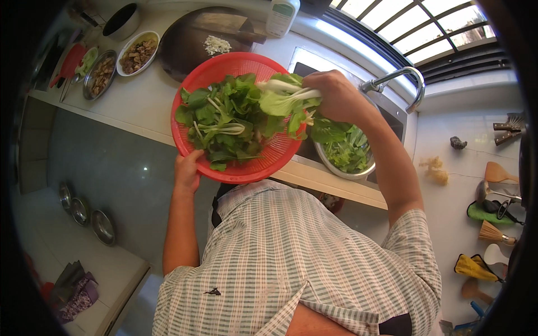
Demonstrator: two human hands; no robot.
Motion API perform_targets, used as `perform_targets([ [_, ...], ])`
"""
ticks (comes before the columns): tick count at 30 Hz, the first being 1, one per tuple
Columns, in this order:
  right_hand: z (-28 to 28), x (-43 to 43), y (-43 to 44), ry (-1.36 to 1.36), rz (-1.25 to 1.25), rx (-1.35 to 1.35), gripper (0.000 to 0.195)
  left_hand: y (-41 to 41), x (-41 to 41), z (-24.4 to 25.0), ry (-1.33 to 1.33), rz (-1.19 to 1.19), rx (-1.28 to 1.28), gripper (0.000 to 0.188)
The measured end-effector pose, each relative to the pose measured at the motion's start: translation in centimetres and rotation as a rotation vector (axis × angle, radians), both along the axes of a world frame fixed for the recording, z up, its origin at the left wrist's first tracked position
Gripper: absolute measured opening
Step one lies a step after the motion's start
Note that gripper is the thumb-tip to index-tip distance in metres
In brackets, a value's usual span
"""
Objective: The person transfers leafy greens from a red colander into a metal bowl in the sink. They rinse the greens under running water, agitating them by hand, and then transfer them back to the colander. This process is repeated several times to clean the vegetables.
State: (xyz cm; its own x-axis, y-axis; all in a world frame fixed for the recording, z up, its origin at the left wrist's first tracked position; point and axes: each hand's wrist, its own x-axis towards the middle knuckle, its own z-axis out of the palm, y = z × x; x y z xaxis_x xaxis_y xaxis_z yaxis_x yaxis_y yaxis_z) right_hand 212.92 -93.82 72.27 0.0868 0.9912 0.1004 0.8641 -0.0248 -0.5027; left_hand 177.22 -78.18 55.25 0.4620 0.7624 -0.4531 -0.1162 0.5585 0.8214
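Observation:
My left hand [188, 170] grips the near left rim of a red plastic colander [275, 155]. Leafy greens with pale stems [225, 113] fill much of it. Over the colander's right side, my right hand [338, 94] holds a bunch of greens [283, 98] by its right end, white stems and leaves hanging from the fingers. Below that hand stands a metal bowl [357, 174] with more greens [349, 151], at the sink [391, 115]. Part of the bowl is hidden by my right forearm and the leaves.
Behind the colander, a round chopping board [180, 46] bears a cleaver [222, 23] and chopped white bits [217, 45]. Dishes of food [138, 52] and a pot [122, 21] stand at the left. A faucet [395, 80] arches over the sink; utensils [496, 231] hang on the right wall.

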Motion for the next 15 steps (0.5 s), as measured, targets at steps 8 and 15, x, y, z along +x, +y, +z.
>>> perform_targets([
  [8,3.2,0.6,-4.2,0.238,-0.201,0.111,0.035,0.3,-2.9,-0.9,0.043,0.013,-0.014,0.043],
  [15,4.3,2.2,-8.1,0.633,-0.288,0.306,0.024,-2.5,2.0,5.0,0.950,0.046,1.446,0.111],
])
